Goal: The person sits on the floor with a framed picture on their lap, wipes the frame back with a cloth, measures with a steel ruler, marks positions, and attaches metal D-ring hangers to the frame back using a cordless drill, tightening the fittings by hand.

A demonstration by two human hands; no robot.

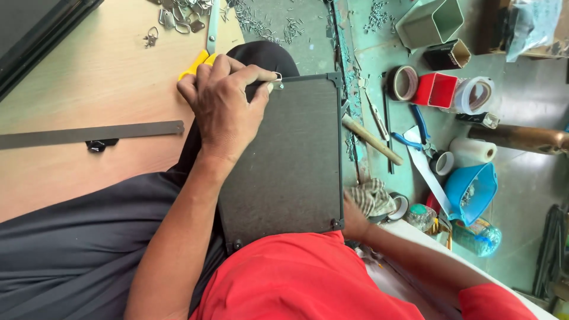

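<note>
Head view: one dark framed board [284,160] mid-frame, long axis running top to bottom. Left hand [222,101] pinches a small metal clip [277,81] at its upper-left corner. Right hand [354,220] at its lower-right corner; can't tell its grip. Two tape rolls [403,83] upper right.

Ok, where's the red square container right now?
In the head view the red square container sits upper right on the green work surface, between a tape roll on its left and a white roll on its right.

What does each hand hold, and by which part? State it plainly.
Left hand pinches a small metal hanger clip against the dark frame backing board at its top edge. Right hand grips the board's lower right corner.
</note>
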